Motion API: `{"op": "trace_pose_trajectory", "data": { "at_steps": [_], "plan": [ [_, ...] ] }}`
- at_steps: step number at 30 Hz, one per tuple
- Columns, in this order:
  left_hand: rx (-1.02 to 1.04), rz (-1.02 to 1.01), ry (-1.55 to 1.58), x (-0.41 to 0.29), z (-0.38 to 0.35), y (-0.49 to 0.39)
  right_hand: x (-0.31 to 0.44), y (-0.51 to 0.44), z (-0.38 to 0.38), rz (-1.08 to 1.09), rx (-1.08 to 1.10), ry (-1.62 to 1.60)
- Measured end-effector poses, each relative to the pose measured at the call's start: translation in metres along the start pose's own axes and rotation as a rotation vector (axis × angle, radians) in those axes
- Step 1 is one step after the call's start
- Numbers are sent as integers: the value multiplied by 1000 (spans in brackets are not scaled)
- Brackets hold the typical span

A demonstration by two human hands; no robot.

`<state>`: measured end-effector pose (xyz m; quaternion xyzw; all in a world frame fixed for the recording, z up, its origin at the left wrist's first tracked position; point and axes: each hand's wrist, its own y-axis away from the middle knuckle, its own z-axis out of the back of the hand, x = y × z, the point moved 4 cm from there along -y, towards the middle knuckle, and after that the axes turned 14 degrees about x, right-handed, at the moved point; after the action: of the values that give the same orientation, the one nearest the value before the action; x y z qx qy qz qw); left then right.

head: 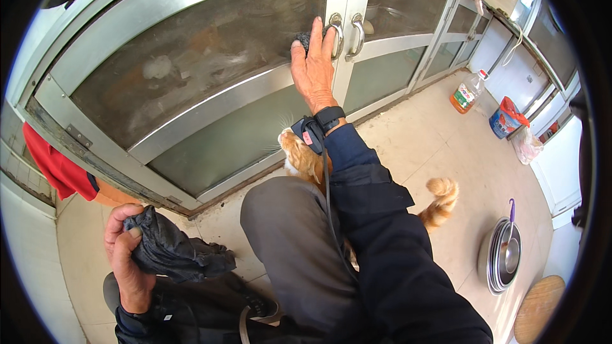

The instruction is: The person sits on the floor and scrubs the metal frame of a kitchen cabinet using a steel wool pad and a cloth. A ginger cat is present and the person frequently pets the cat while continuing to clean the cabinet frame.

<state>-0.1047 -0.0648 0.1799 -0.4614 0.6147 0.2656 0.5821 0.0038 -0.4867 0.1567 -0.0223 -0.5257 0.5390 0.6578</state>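
Observation:
My right hand [313, 69] presses a dark, rough-textured pad [303, 38] against the cabinet door's upper glass panel [210, 57], close to its metal frame. My palm and fingers hide most of the pad. Just beside my fingers is the curved metal handle [337, 38] of this door, with a matching handle [356, 38] on the neighbouring door. Whitish smears streak the brownish glass. Lower left, my left hand [125, 253] grips a crumpled dark grey cloth [177, 248] between thumb and fingers, away from the cabinet.
An orange-and-white cat [301, 157] stands beneath my right forearm, by my knee. On the tiled floor at right are an oil bottle [466, 93], a blue bucket [504, 117], a plastic bag [527, 145], stacked metal basins [492, 267] with a ladle, and a round wooden board [539, 308].

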Motion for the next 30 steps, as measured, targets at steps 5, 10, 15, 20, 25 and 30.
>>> {"op": "trace_pose_trajectory", "data": {
  "at_steps": [5, 10, 15, 20, 25, 30],
  "plan": [
    [11, 0, -6, 1, -6, -1, -8, -3, -3, -41, 10, -120],
    [19, 6, 12, 1, -3, -2, -3, -5, -4, -31, -18, -61],
    [47, 15, 6, 4, -3, -3, -4, -4, -9, -42, -26, 96],
    [44, 24, -2, 4, -5, -4, -8, -8, -11, -56, -81, 109],
    [41, 21, 13, 7, -7, -6, -10, -6, -8, -60, -76, 87],
    [43, 5, -49, 6, -8, -2, 1, -5, -9, -120, -98, -97]
  ]
}}
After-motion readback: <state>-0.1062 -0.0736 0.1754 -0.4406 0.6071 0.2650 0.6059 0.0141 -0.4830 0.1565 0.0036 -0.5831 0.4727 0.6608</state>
